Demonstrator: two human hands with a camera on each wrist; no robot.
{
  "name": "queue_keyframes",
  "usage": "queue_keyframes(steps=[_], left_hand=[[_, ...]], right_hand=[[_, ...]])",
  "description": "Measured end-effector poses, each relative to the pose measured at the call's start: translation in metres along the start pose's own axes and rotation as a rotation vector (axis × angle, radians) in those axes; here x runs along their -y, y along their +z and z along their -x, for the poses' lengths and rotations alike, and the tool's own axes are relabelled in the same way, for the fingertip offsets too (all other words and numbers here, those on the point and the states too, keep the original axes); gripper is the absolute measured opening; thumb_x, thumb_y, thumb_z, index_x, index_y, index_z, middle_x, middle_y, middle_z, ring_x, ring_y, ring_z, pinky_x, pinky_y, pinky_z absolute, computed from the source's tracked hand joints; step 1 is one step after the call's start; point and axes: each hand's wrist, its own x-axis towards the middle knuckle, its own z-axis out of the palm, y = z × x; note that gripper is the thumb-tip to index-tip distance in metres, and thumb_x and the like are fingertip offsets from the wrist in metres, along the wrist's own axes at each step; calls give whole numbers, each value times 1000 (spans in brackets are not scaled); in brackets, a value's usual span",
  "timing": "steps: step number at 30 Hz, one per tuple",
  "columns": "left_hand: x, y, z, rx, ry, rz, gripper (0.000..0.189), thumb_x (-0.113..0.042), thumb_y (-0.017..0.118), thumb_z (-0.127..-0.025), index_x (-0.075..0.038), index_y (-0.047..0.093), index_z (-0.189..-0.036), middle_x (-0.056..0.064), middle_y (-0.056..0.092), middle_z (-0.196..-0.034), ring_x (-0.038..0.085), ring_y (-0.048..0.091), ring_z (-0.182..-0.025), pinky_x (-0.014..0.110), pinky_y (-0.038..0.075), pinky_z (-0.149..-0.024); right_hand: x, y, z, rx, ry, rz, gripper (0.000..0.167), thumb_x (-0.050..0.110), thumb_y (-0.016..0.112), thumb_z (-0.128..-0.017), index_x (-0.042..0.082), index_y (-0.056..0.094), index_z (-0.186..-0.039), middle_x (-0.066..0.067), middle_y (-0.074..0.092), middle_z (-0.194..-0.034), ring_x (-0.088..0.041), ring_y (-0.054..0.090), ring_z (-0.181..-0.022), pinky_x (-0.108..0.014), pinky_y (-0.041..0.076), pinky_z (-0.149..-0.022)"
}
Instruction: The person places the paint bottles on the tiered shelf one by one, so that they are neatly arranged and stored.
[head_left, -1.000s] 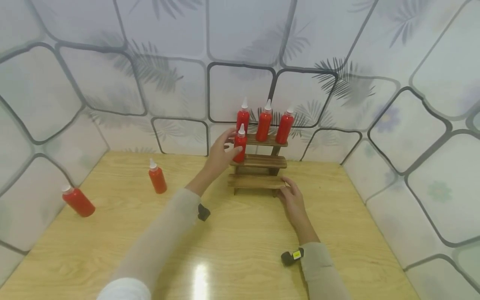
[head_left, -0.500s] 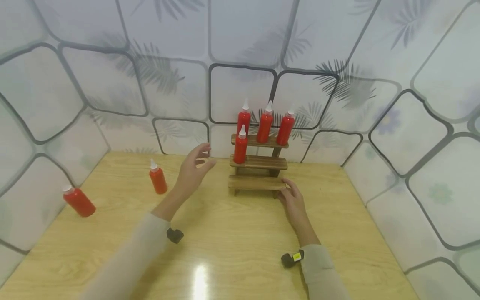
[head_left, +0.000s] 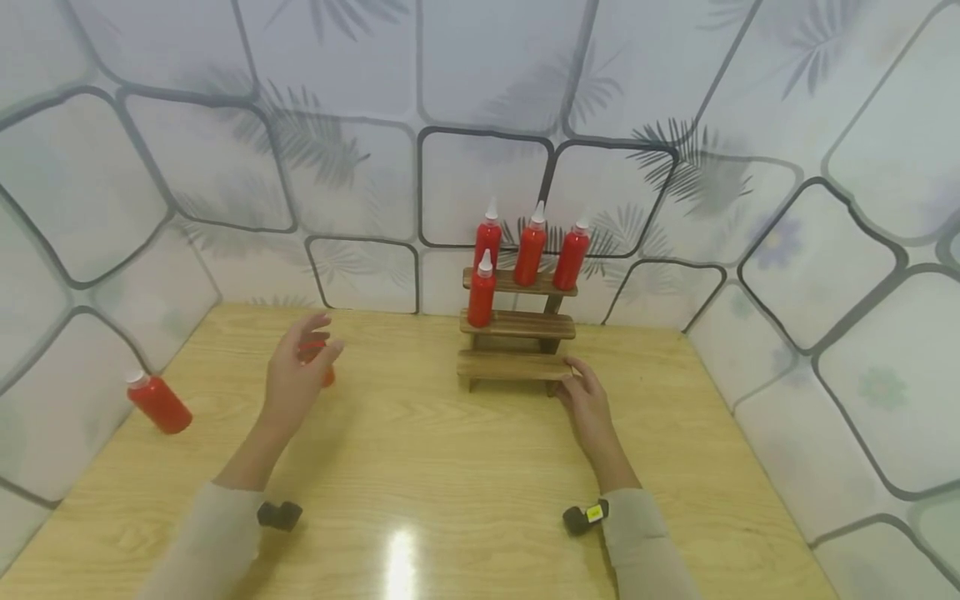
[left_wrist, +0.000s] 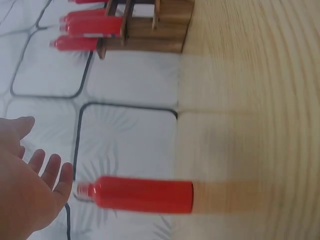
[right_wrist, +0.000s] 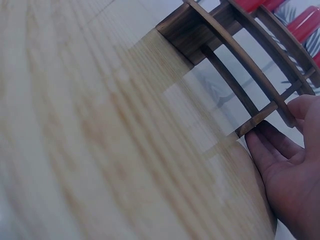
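Observation:
My left hand [head_left: 294, 377] is in the air in front of a red squeeze bottle [left_wrist: 145, 195], its fingers apart and nothing in them. In the head view the hand hides most of that bottle; the left wrist view has it upright on the table. My right hand [head_left: 587, 406] grips the right end of the lowest step of a three-step wooden display stand [head_left: 513, 365], fingers and thumb around the end. Three red bottles with white nozzle caps line its top step, the middle one [head_left: 529, 254] among them. One more bottle [head_left: 482, 300] stands at the left of the middle step.
Further left, another red squeeze bottle [head_left: 159, 403] stands on the wooden table [head_left: 450, 492], close to the left wall. A patterned back wall [head_left: 360, 183] rises behind the stand, and a side wall [head_left: 817, 375] bounds the table on the right.
My left hand has let go of the bottle on the middle step and swung left to the bottle on the table. My right hand stays on the stand.

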Motion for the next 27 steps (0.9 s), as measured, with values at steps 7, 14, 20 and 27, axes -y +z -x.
queue_keyframes(steps=[7,14,20,27], left_hand=[[15,-21,0,-131,-144,24,54,-29,68,-98,-15,50,-147,8,57,-140,4,55,-112,11,44,-87],[37,-23,-8,-114,-229,11,56,-27,67,-98,-11,48,-148,13,52,-147,19,53,-122,13,43,-88],[50,-21,-10,-72,-263,12,56,-26,68,-97,-11,49,-148,12,52,-147,6,51,-115,14,43,-91],[52,-17,-11,-65,-272,18,56,-20,69,-96,-8,49,-147,15,54,-145,-2,50,-110,11,44,-91]], right_hand=[[0,-1,-1,8,-17,-15,49,17,45,-107,10,33,-155,-24,38,-148,-36,46,-139,-29,45,-111],[-3,-1,-2,-13,-22,-15,49,15,46,-107,8,35,-154,-24,40,-146,-35,48,-136,-30,45,-111],[-4,0,-1,-10,-12,-5,48,17,47,-107,10,37,-153,-21,40,-145,-33,48,-136,-30,44,-112],[-4,-1,-2,-15,0,1,48,18,48,-106,12,37,-152,-19,41,-144,-33,48,-136,-32,43,-113]])
